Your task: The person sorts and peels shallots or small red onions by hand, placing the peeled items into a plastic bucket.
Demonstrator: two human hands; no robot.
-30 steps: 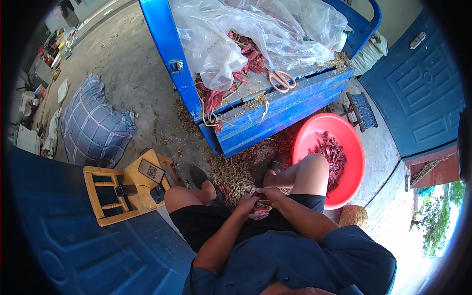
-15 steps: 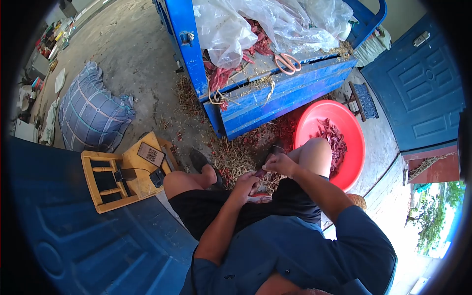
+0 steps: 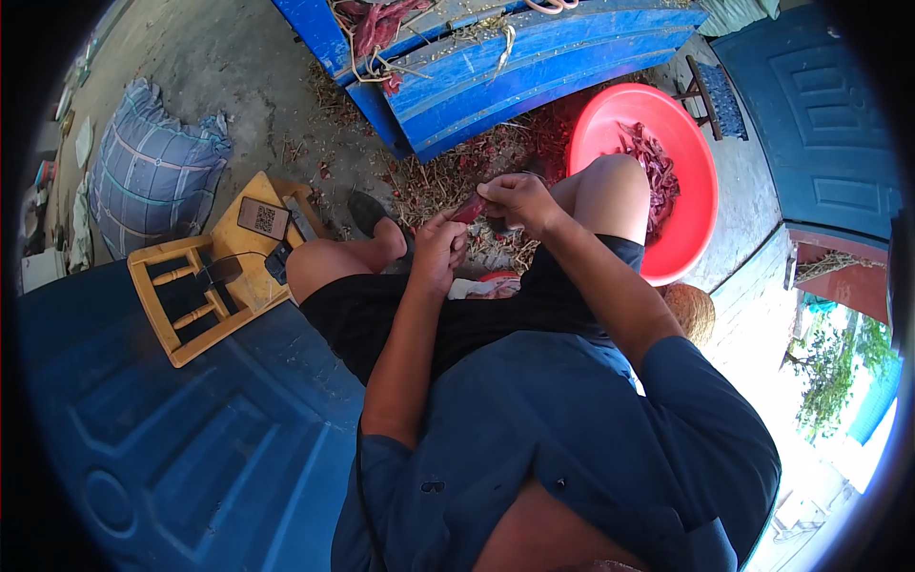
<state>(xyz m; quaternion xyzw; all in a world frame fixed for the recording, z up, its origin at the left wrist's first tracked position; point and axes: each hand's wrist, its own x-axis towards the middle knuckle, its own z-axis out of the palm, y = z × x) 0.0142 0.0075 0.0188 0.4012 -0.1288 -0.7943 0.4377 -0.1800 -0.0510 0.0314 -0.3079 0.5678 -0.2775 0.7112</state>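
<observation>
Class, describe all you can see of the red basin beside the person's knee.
The red basin is round, shallow and looks like smooth plastic. It sits upright on the ground between the blue cart and the blue door, holding a heap of dried red chillies. The person's right knee hides part of its rim.

Basin (image 3: 691, 219) was smooth, glossy red plastic. Cart side (image 3: 534, 57) looked like painted metal, blue coat scuffed. Low chair (image 3: 181, 305): bare wood, matt. Sack (image 3: 152, 172) was creased woven cloth. Ground (image 3: 238, 86) was rough concrete. Chilli (image 3: 469, 208) showed dull, dried skin.
</observation>
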